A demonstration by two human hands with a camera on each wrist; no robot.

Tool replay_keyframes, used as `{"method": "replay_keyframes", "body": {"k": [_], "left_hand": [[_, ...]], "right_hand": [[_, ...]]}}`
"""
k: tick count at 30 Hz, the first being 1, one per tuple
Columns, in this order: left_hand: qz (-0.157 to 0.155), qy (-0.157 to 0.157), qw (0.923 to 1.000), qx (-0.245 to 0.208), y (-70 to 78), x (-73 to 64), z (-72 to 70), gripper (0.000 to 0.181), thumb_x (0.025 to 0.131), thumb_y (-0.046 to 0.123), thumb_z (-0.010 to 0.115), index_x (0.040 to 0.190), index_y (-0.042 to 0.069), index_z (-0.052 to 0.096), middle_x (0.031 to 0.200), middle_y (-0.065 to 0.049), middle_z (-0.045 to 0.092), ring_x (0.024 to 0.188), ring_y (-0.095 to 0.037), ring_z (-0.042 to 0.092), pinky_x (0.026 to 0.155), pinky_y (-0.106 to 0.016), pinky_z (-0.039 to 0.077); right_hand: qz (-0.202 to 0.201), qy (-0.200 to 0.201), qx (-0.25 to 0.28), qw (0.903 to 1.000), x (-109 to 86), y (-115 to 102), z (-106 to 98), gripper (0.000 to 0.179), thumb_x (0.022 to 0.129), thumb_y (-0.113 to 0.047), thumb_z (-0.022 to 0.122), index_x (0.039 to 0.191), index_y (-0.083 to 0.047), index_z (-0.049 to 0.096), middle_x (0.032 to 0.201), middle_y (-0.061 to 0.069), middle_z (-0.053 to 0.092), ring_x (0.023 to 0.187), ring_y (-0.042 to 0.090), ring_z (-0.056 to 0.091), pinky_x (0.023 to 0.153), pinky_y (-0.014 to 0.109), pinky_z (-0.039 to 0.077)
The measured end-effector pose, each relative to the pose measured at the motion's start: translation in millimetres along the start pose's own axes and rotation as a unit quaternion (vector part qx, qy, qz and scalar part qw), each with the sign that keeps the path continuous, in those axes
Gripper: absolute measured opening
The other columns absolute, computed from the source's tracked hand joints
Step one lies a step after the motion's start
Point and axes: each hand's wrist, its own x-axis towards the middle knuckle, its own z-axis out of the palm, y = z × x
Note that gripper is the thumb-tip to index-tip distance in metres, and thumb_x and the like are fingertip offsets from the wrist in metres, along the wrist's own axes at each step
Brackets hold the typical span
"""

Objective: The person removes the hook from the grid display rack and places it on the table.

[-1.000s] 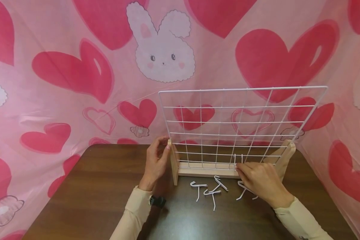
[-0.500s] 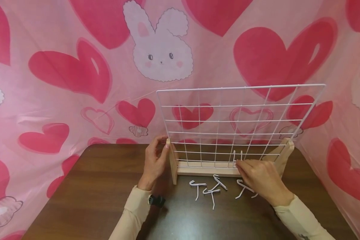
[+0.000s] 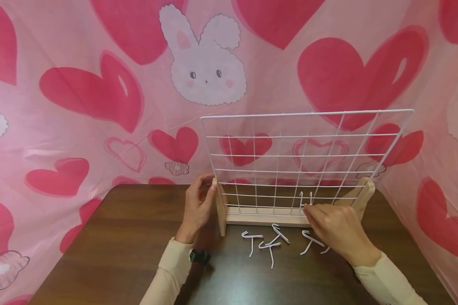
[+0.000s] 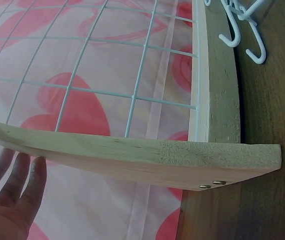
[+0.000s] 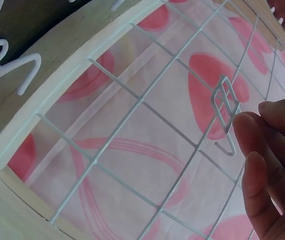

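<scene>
A white wire grid panel [image 3: 265, 155] stands upright in a light wooden stand [image 3: 267, 219]. At its left end, my left hand [image 3: 197, 207] grips the top of the wooden side piece [image 4: 132, 155], thumb in front and fingers behind. My right hand [image 3: 339, 228] pinches a white wire hook [image 5: 225, 102] between thumb and fingertips, in front of the grid's lower right part. The hook's two prongs point up in the head view; whether they touch the grid wires I cannot tell. The fingers hide part of the hook.
Several loose white hooks [image 3: 271, 245] lie on the dark wooden table [image 3: 137, 237] in front of the stand. One more hook [image 3: 311, 242] lies partly under the right hand. Behind hangs a pink cloth [image 3: 267, 80] with hearts and a rabbit.
My right hand has shifted slightly to the right along the grid, carrying the hook. The left hand keeps its grip on the side piece.
</scene>
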Motion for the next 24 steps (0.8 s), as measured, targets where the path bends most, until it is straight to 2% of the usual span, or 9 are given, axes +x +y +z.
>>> {"method": "replay_keyframes", "body": {"k": [6, 11, 14, 18, 24], "left_hand": [[0.008, 0.002, 1.0000, 0.000, -1.1, 0.6, 1.0, 0.027, 0.099, 0.003, 0.065, 0.125, 0.000, 0.065, 0.116, -0.024, 0.070, 0.107, -0.020, 0.067, 0.088, -0.026, 0.059], [0.012, 0.003, 0.9999, 0.002, -2.0, 0.7, 0.3, 0.027, 0.098, 0.001, 0.064, 0.125, 0.000, 0.065, 0.115, -0.022, 0.071, 0.106, -0.021, 0.067, 0.087, -0.029, 0.060], [0.012, 0.004, 0.9999, 0.001, -1.2, 1.5, -0.1, 0.026, 0.098, 0.001, 0.064, 0.124, -0.002, 0.065, 0.114, -0.022, 0.071, 0.106, -0.023, 0.067, 0.086, -0.028, 0.060], [0.011, 0.003, 0.9999, -0.002, -1.5, 1.9, 0.2, 0.026, 0.099, 0.002, 0.064, 0.124, -0.004, 0.064, 0.115, -0.023, 0.070, 0.105, -0.021, 0.067, 0.086, -0.026, 0.060], [0.010, 0.003, 0.9999, -0.004, -2.7, 0.8, 0.5, 0.026, 0.099, 0.002, 0.064, 0.124, -0.001, 0.065, 0.114, -0.021, 0.071, 0.104, -0.014, 0.068, 0.085, -0.024, 0.060]], "right_hand": [[-0.001, -0.003, 0.012, 0.9999, 1.0, -6, -4, 0.050, 0.111, -0.027, 0.037, 0.086, -0.009, 0.075, 0.064, -0.001, 0.068, 0.050, 0.016, 0.063, 0.042, 0.034, 0.042], [-0.017, -0.009, 0.009, 0.9998, -0.2, -13, -5, 0.047, 0.111, -0.025, 0.036, 0.082, -0.012, 0.070, 0.067, -0.004, 0.070, 0.054, 0.014, 0.066, 0.045, 0.035, 0.047], [-0.022, -0.018, 0.006, 0.9996, -2.9, -17, -4, 0.046, 0.111, -0.023, 0.034, 0.078, -0.014, 0.065, 0.063, -0.007, 0.065, 0.051, 0.010, 0.060, 0.046, 0.032, 0.046], [-0.029, -0.025, 0.007, 0.9992, -8.3, -21, 0, 0.045, 0.110, -0.021, 0.033, 0.075, -0.016, 0.060, 0.057, -0.011, 0.055, 0.046, 0.007, 0.050, 0.042, 0.027, 0.035], [-0.037, -0.045, 0.004, 0.9983, -16.5, -28, 2, 0.043, 0.106, -0.019, 0.030, 0.070, -0.019, 0.054, 0.054, -0.013, 0.052, 0.044, 0.009, 0.049, 0.039, 0.028, 0.030]]}}
